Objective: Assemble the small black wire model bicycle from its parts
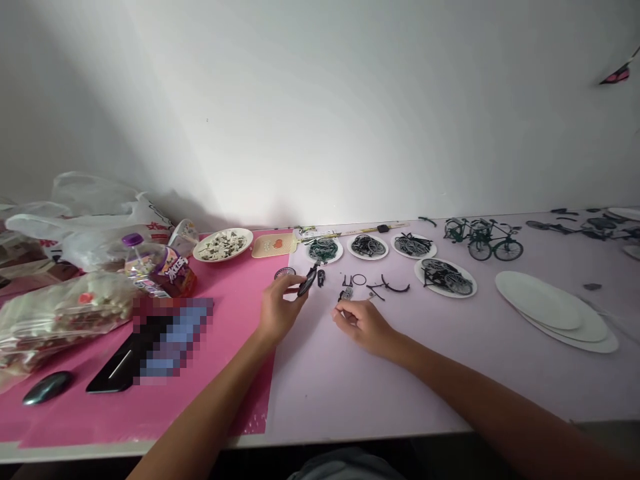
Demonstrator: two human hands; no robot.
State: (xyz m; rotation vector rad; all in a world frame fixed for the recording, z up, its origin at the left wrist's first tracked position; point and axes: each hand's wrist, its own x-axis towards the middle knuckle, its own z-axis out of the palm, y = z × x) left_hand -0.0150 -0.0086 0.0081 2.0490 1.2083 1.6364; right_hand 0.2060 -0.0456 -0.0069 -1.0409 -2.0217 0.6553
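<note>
My left hand pinches a small black toy bicycle wheel, tilted up between thumb and fingers. Just beyond it another wheel lies on the pink mat, and a small black part is to the right. My right hand is curled with its fingertips together; whatever they hold, if anything, is too small to make out. A small grey part shows right behind those fingers. Thin black bicycle parts, among them a ring and a curved strip, lie farther on.
White plates of wheels and frames, one plate nearest, stand along the back. Assembled toy bicycles are at right, near stacked white plates. On the left are a bottle, plastic bags, a phone and a mouse.
</note>
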